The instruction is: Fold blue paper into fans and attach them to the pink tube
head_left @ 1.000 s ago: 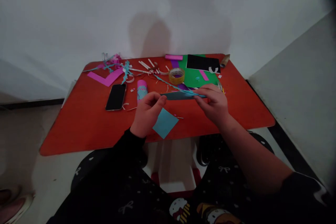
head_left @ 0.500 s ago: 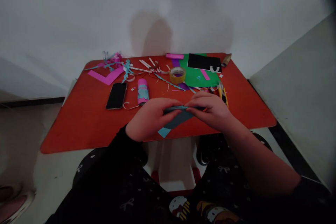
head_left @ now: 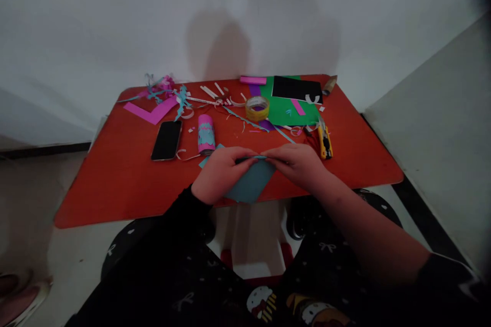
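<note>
A sheet of blue paper (head_left: 251, 183) is pinched between both hands near the table's front edge, with a fold along its upper edge. My left hand (head_left: 222, 172) grips that edge from the left, thumb on the near side. From the right, my right hand (head_left: 297, 164) pinches the same edge, its fingertips almost meeting the left ones. The lower part of the sheet slopes down toward me, and another corner of blue paper shows behind the left hand. Just beyond the left hand stands a pink paper tube (head_left: 206, 135) with blue scalloped strips.
On the red table (head_left: 111, 184) lie a phone (head_left: 166, 140), a tape roll (head_left: 257, 108), a yellow box cutter (head_left: 325, 140), green paper (head_left: 286, 115), a black sheet (head_left: 297, 89) and a pink L-shaped paper (head_left: 151, 111). Paper scraps and curled strips spread along the back.
Both hands have shifted slightly left, the right one more. More of the blue sheet now hangs below the fingers, and the box cutter is more exposed.
</note>
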A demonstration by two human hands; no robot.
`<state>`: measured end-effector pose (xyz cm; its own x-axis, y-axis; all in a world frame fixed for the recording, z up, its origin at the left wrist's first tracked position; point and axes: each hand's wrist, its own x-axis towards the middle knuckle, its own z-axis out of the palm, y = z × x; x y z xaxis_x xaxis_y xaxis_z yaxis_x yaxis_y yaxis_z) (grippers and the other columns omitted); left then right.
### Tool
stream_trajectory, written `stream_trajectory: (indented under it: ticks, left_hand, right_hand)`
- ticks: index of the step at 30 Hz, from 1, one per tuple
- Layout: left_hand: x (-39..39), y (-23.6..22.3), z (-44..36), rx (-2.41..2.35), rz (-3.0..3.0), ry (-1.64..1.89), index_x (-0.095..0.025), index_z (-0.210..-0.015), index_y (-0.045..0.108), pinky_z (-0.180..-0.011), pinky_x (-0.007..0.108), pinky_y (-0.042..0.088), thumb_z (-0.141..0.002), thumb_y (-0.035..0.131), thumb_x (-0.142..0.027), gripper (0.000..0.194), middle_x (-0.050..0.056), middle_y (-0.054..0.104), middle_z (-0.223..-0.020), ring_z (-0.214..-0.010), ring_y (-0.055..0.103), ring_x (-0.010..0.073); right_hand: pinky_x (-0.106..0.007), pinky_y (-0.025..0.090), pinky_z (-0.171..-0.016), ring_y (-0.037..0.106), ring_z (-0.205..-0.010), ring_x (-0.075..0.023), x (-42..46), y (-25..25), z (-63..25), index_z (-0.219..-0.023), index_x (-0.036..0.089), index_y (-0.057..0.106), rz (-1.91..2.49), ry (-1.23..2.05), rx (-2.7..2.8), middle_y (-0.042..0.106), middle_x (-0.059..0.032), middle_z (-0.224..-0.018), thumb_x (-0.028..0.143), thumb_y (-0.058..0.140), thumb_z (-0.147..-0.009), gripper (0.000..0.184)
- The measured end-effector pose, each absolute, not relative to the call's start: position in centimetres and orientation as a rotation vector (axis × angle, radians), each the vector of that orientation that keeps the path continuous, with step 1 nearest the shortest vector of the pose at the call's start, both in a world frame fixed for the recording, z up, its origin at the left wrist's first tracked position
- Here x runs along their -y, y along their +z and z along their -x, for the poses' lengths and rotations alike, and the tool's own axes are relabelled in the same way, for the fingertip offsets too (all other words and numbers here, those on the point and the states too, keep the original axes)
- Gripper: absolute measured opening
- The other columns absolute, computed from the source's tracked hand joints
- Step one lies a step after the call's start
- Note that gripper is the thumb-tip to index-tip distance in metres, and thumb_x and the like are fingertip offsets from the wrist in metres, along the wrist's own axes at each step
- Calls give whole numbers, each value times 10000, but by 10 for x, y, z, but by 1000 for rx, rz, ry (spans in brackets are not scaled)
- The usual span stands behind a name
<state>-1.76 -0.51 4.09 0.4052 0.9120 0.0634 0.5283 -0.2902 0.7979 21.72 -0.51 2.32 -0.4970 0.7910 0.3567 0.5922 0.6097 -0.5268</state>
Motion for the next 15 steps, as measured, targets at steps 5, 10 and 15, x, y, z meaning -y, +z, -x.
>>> stream_trajectory:
  ticks: [5,10,15]
  left_hand:
    - [0,32,20,-1180,-1828,665,-228,-947,787,-853,307,533,-872,687,-385,201,26,800,-975,-908,717,224]
    - [2,30,17,-1133,-1713,612,-224,-948,792,-836,306,550,-825,719,-421,244,39,804,-1000,-938,728,242]
    - [3,32,17,-1122,-1587,577,-209,-852,803,-640,272,528,-820,719,-502,307,38,793,-859,-756,704,216]
  right_hand:
    - [-289,554,-747,756,-844,-197,2,9,-216,-1108,262,793,1021,389,2319,823,-52,-962,286,601,-973,236]
    - [-275,542,-718,760,-835,-187,4,3,-216,-1127,263,789,930,276,2330,823,-56,-957,267,575,-981,259]
    - [-289,528,-712,742,-797,-181,5,2,-218,-1156,274,785,823,127,2316,817,-56,-916,273,553,-998,280]
